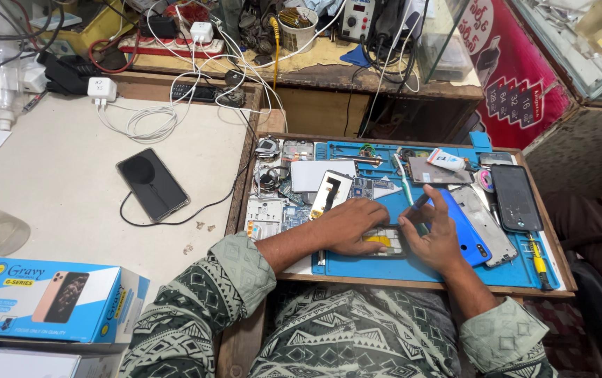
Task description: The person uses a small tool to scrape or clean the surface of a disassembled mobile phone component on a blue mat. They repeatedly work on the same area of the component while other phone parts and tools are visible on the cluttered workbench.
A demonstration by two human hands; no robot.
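Cluttered on every side, our workplace is a wooden tray lined with a blue silicone repair mat (455,269), set beside a pale beige tabletop (56,175) where a black smartphone lies face up on a thin black cable (152,184) and a blue printed cardboard phone box (49,297) sits near the corner. On the mat we work on a small opened phone body with a yellow part showing inside (383,240), lying directly under our fingers at the near middle of the tray. Our left hand (350,225) lies flat over the device, fingers spread and pressing it down, not pinching anything. Our right hand (437,238) pinches a slim dark-tipped tool (418,204) between thumb and fingers, its tip angled down toward the device's right edge. To do this well, we judge, the left hand should hold the body firmly while the tool works in shallow, with light pressure so nothing inside is scratched. Just right of the grip lie a glossy blue phone back cover (470,234) and a dark phone shell (516,198); beyond our knuckles are bare circuit boards (273,210), and farther off white chargers and tangled white cables (147,122).
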